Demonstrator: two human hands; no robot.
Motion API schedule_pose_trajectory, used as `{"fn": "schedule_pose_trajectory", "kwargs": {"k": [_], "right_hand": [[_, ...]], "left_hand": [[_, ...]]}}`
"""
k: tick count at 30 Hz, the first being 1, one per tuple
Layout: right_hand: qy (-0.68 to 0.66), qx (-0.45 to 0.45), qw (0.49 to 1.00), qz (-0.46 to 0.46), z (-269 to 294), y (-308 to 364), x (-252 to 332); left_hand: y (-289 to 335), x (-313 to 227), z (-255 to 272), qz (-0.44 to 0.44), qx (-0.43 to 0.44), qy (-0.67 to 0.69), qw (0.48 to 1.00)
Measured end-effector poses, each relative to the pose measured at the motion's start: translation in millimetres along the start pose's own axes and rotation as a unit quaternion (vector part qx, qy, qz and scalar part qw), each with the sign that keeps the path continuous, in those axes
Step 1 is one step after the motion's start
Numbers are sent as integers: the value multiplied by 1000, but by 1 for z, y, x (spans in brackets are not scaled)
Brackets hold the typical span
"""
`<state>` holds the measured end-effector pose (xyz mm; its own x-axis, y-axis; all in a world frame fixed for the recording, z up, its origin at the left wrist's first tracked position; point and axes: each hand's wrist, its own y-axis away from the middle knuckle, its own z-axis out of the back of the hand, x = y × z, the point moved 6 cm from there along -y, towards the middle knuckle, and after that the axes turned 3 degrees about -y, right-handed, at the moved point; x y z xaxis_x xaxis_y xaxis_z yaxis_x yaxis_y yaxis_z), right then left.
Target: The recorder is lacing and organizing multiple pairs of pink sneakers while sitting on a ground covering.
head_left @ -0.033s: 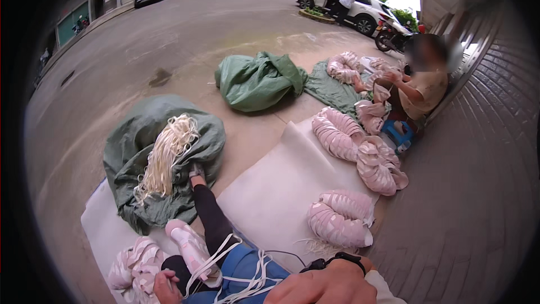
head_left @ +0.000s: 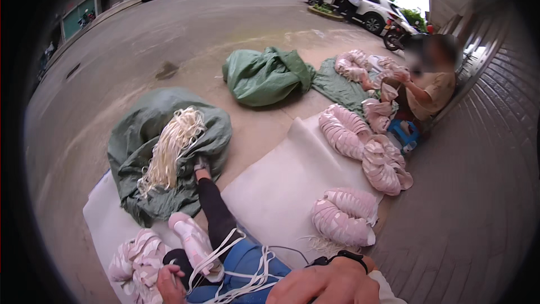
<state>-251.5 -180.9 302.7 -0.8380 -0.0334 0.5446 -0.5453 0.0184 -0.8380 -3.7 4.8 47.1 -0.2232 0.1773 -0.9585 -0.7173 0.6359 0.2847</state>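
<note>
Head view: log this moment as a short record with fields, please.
Left hand: beside the pink bundle; grip unclear
Right hand: over the lap; anything held is hidden
Lap: white cords across blue cloth
Green sack: cream cord bundle on top
White sheet: curved pink stack
Background right: another person

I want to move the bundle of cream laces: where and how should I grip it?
Probably around the middle of the laces, from above: they lie long and slanting on the green sack, uncovered on top, while the lower end straggles loosely.
</note>
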Motion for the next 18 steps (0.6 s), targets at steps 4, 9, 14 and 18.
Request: {"fn": "schedule_pose_trajectory", "kwargs": {"k": [4,9,14,18], "right_hand": [[175,-107,939,-275,33,25,-53],[89,-62,844,-525,17,113,-178],[19,25,811,-584,-1,138,-225],[-61,-30,757,-650,-6,148,-239]], "left_hand": [[30,-47,-68,-46,93,39,994],[34,-33,-106,-23,179,44,983],[34,-12,-102,-27,196,-20,980],[31,2,-99,-92,177,-53,978]]}}
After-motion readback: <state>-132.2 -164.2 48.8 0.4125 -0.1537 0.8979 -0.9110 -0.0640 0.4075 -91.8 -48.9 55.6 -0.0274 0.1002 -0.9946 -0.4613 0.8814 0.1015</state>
